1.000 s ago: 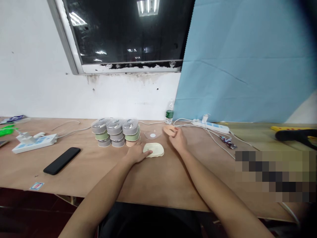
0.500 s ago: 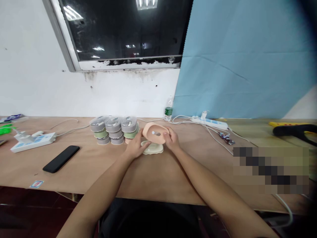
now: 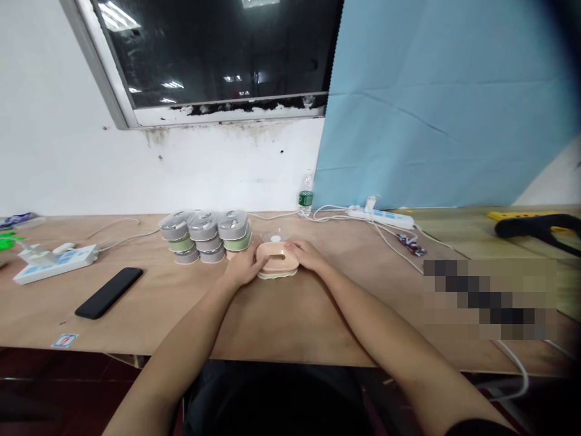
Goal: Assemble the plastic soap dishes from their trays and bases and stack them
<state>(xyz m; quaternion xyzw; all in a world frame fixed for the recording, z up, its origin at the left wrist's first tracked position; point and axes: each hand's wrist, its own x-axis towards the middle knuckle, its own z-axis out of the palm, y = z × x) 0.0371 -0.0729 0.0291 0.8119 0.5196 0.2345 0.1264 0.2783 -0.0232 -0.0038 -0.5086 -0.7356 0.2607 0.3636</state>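
A brown, smooth tabletop (image 3: 281, 321) is set against a white, stained wall (image 3: 218, 163), which is partly covered by a creased blue sheet (image 3: 431, 121). Round-cornered containers (image 3: 205, 225) are stacked at the left. A peach tray (image 3: 279, 265), rounded and slotted at its centre, is held over a wavy-edged cream piece (image 3: 276, 277); whether they touch cannot be told. Its left side is gripped by the left hand (image 3: 245, 265), its far right corner by the right hand (image 3: 305, 255), both forearms being stretched forward.

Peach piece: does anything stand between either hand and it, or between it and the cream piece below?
Nothing visible does. The left hand and right hand touch the peach piece, and the cream piece shows under its near edge. The clear piece lies beyond.
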